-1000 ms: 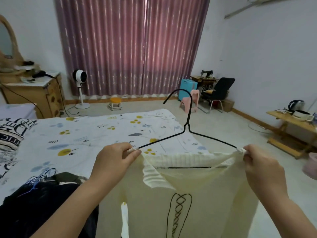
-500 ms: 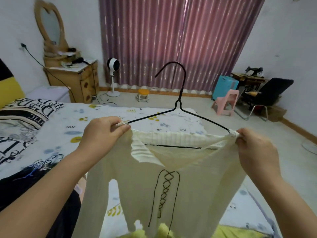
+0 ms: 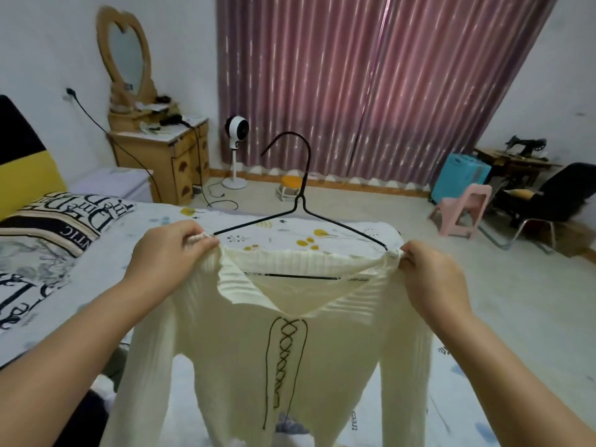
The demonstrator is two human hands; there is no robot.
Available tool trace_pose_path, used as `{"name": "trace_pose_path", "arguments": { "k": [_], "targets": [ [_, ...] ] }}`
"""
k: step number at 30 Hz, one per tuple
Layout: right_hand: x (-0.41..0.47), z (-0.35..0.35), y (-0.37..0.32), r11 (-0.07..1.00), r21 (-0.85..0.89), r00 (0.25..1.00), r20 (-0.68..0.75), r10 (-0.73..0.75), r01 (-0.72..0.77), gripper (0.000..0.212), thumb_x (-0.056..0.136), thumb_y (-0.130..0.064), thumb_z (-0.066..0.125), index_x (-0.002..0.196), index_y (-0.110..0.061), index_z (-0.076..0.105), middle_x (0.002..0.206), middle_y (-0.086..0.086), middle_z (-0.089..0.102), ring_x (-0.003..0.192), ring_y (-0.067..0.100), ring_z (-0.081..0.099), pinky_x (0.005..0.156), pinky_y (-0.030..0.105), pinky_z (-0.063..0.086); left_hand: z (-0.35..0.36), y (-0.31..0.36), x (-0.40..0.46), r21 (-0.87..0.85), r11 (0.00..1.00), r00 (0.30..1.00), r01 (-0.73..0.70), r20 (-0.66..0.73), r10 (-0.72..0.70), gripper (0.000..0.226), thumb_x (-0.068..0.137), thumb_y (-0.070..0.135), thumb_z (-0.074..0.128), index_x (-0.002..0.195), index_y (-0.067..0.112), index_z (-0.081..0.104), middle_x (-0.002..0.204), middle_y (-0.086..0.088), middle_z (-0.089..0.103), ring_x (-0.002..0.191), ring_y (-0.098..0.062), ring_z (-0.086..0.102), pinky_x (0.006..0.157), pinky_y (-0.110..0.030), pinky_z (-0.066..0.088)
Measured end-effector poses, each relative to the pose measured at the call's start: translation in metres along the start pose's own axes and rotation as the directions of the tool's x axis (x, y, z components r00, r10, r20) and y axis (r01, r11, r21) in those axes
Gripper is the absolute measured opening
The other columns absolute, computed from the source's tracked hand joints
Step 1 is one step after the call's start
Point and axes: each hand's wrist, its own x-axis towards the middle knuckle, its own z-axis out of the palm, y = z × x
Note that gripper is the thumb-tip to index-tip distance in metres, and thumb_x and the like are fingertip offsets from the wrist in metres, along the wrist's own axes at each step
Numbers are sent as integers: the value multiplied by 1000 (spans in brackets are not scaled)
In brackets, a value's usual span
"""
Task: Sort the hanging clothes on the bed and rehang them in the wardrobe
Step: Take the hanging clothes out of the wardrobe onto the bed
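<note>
Over bed (image 3: 80, 285): left hand (image 3: 167, 253), right hand (image 3: 432, 279) apparently pinch sweater (image 3: 290, 350) shoulders.

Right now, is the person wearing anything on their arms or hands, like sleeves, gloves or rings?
No. Both forearms are bare right up to the picture's edge, so no sleeves show. The left hand and right hand have no gloves, and no rings, watch or bracelets are visible. The nails look short and plain.

Cream ribbed sweater (image 3: 290, 350), black cross-lacing down front, on black wire hanger (image 3: 301, 201). Behind hanger: mauve striped curtain (image 3: 371, 85). Bedsheet (image 3: 280, 229) white, yellow-grey floral print.
</note>
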Motion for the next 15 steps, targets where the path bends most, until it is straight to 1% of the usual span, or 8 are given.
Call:
{"name": "trace_pose_path", "arguments": {
  "k": [3,6,8,11,13,15],
  "targets": [
    [39,33,-11,1000,-3,998,48,27,-27,12,91,-12,48,92,-13,61,97,11,65,85,31,51,63,32,26,21,-22,44,7,1000,1000,13,4,-13,19,84,31,66,85,13,65,80,-3,59,79,-23,50,63,-32,34],
    [72,68,-17,999,-16,995,89,48,-47,13,91,-11,45,91,-12,58,94,9,63,77,24,42,62,32,26,47,-45,86,25,1000,999,4,46,-6,19,84,33,64,82,14,64,77,-4,59,78,-25,52,60,-32,32],
    [92,92,-19,998,-21,992,111,60,-58,13,91,-10,44,91,-10,57,93,9,62,77,24,42,62,32,28,66,-59,112,48,999,997,-6,74,2,20,85,33,63,81,13,64,77,-5,61,77,-26,53,58,-32,32],
    [122,135,-19,997,-53,984,169,58,-50,14,91,-10,43,93,-9,57,96,11,64,87,31,53,64,33,32,98,-82,146,82,996,993,-20,118,10,23,87,33,60,79,12,64,74,-7,63,74,-26,52,55,-32,31],
    [141,167,-17,997,-65,977,205,57,-44,15,92,-11,43,96,-8,57,100,12,64,93,33,55,64,33,32,121,-100,165,109,994,989,-16,148,0,26,88,33,59,75,11,62,70,-7,61,71,-26,52,56,-33,31],
    [161,200,-17,997,-73,973,226,51,-36,16,92,-10,42,98,-8,56,102,13,64,94,33,55,65,33,32,145,-119,182,143,990,986,-2,163,-22,29,89,33,57,74,9,60,67,-9,60,70,-26,53,56,-33,33]
  ]
}}
